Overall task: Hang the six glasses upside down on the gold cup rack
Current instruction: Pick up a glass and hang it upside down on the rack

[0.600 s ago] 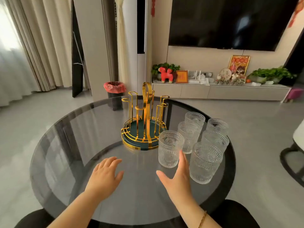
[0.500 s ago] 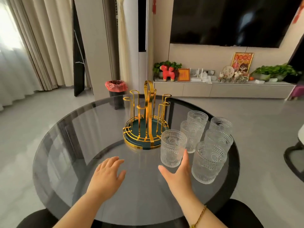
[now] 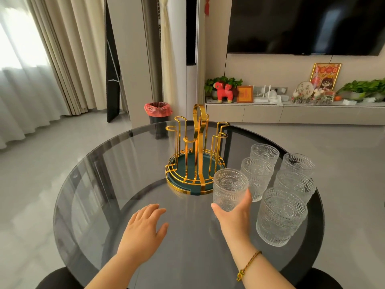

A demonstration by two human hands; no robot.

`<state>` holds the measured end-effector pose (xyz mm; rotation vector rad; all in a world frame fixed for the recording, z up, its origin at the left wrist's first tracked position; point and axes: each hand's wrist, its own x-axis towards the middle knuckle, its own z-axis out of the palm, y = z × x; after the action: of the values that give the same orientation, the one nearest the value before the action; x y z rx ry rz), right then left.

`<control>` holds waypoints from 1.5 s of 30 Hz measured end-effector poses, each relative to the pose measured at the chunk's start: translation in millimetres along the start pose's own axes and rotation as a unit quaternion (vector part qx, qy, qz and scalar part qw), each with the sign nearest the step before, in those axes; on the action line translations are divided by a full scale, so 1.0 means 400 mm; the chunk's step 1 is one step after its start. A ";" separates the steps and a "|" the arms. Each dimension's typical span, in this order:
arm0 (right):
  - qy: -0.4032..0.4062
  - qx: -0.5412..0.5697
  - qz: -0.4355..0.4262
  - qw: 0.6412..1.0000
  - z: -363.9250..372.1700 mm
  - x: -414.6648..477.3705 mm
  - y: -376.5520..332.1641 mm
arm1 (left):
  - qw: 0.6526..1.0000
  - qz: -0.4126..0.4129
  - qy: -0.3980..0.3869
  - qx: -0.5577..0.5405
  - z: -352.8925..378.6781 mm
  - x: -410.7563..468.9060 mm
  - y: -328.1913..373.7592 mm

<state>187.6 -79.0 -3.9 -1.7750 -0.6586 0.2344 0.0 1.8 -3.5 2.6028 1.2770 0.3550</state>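
Round smoked-glass table [image 3: 87, 205], glossy, in a living rm w/ pale tiled floor [image 3: 52, 142]. Gold wire cup rack [image 3: 195, 155] on a teal base, centre-far, pegs bare. Six embossed clear glasses upright at right. Right hand [image 3: 233, 213] grasps the nearest-left glass [image 3: 230, 188]. Left hand [image 3: 143, 226] spread flat, holding nothing.

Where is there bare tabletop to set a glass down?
Bare glass lies left of the gold rack and around the left hand. The right side is crowded: five glasses cluster beside the right hand, gripping the sixth.
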 end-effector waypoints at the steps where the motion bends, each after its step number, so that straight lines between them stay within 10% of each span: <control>1: 0.003 -0.007 0.002 1.000 0.000 0.001 -0.001 | 1.000 0.000 -0.002 0.001 0.000 0.001 0.000; 14: -0.033 0.026 0.009 0.999 -0.013 -0.005 -0.010 | 0.999 -0.007 -0.017 -0.045 -0.018 0.009 -0.002; 20: -0.055 0.088 -0.026 0.994 -0.026 -0.015 -0.056 | 0.979 0.056 0.115 -0.156 -0.136 0.080 0.077; 26: -0.062 0.123 -0.034 0.990 -0.054 -0.007 -0.134 | 0.968 0.181 0.166 -0.054 -0.250 0.203 0.181; 32: -0.062 0.102 -0.024 0.993 -0.110 0.012 -0.190 | 0.985 0.155 0.076 0.015 -0.254 0.284 0.201; 45: -0.099 0.055 -0.039 0.993 -0.196 0.079 -0.264 | 0.972 0.170 0.161 -0.006 -0.280 0.209 0.107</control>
<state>218.0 -108.0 124.6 -1.6292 -0.8390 0.3892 46.6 53.0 125.3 2.8350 0.8965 0.8716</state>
